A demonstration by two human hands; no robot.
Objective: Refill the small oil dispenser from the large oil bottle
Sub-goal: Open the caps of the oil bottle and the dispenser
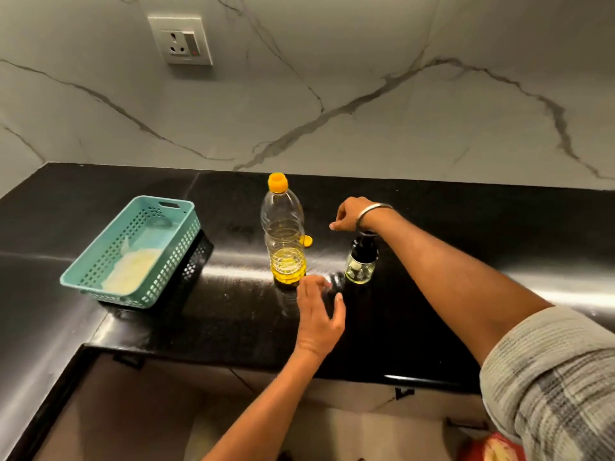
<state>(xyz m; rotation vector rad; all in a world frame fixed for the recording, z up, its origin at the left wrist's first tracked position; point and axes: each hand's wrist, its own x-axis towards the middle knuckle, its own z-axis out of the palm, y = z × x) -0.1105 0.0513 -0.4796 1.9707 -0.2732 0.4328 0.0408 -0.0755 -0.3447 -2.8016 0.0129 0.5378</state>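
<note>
Black polished countertop [233,314] runs along a white marble-veined backsplash [366,94] with a wall socket [181,39] set into it. Near the middle of the counter stands the large oil bottle [283,234], upright, clear plastic, an orange cap on its neck and yellow oil filling only its lower part. A small orange piece [307,240], perhaps a second cap, lies on the counter just behind the bottle. To the right of the bottle, a little apart, stands the small oil dispenser [360,261], a glass jar with a dark top and a shallow layer of pale oil.

The left hand [319,314] reaches forward with fingers spread and relaxed, holding nothing, its fingertips near the bottle's base and blurred. The right hand [349,216], a metal bangle on its wrist, hovers over the counter behind the dispenser with fingers curled downward; whether it pinches anything I cannot tell.

At the left sits a teal perforated plastic basket [173,241] with something pale and crumpled inside.
</note>
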